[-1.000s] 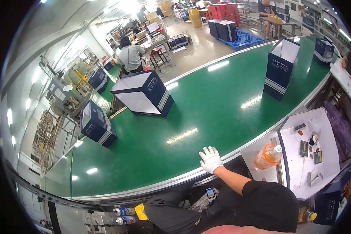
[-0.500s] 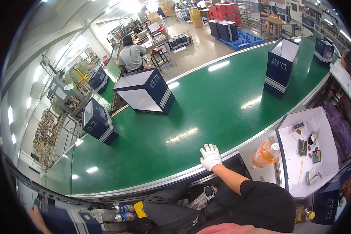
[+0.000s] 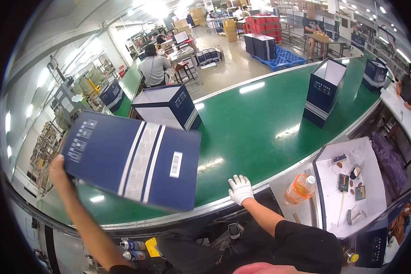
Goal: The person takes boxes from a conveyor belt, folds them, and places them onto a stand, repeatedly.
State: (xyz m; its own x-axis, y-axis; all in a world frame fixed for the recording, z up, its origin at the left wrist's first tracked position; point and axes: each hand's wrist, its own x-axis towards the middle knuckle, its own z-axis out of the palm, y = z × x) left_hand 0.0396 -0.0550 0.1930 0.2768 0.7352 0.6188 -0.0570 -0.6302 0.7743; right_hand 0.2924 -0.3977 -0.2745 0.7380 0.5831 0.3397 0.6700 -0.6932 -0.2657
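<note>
Raised over the left part of the green conveyor is a navy box with silver-white stripes and a white barcode label. My left hand grips its left edge; most of the fingers are hidden behind the box. My right hand, in a white glove, rests on the near edge of the belt with its fingers spread and nothing in them. Beyond the held box stands an open-topped navy box with a white inside. Another tall one is farther right on the belt.
Right of my right hand are an orange-labelled bottle and a white tray with small tools and scraps. Spray cans lie by my legs. Co-workers sit across the belt and at the far right. A blue pallet holds boxes.
My left hand has lifted the navy box from the lower left up over the belt. My right hand stays at the belt edge. The view has shifted slightly.
</note>
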